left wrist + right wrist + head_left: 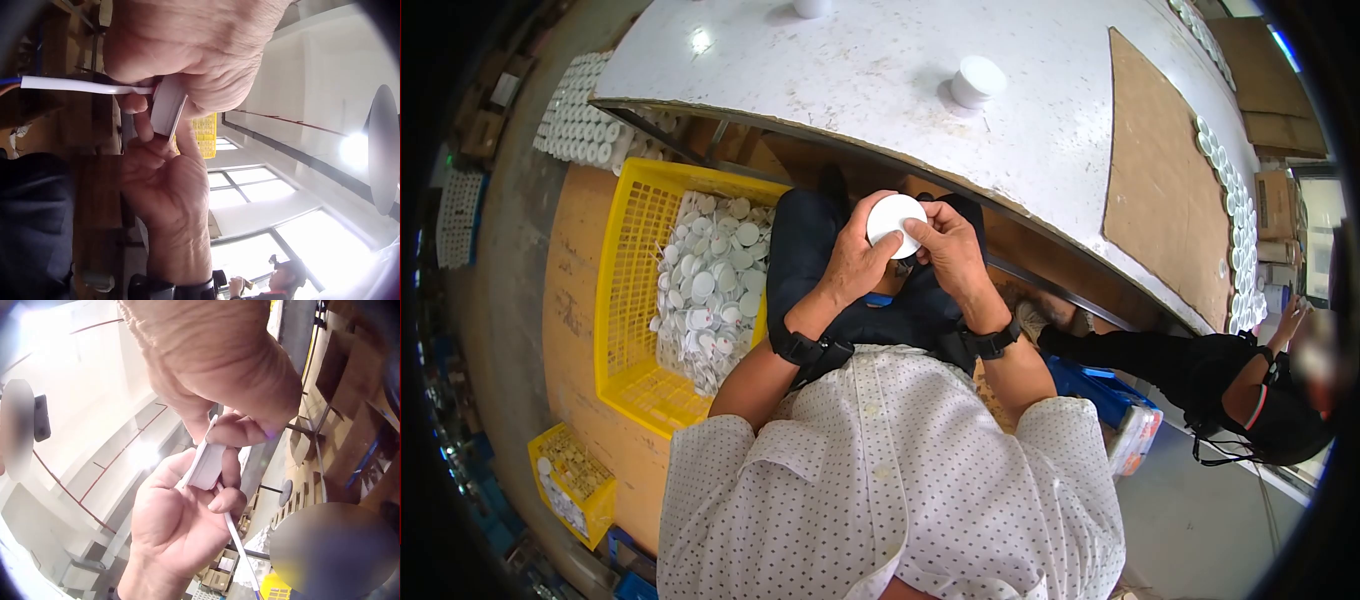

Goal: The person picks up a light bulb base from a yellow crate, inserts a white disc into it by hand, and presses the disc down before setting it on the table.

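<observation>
Over the lap in the head view, both hands hold a white round fitting (890, 225), its flat disc face turned up. My left hand (862, 262) grips its left edge with the thumb on the face. From the other side my right hand (953, 258) pinches it, thumb also on the face. Seen edge-on in the left wrist view, a thin flat disc (179, 119) sits on a thicker round body (165, 105). Out of the body's back runs a white cable (75, 85) with blue and brown wires at its end. Fingers of both hands wrap behind the body.
A yellow crate (607, 340) of white discs (715, 270) stands on the left, with a smaller yellow crate (605, 515) below. On the white table (850, 70) are a white round cup-shaped piece (978, 82) and a cardboard sheet (1165, 190). Another person (1200, 380) is at right.
</observation>
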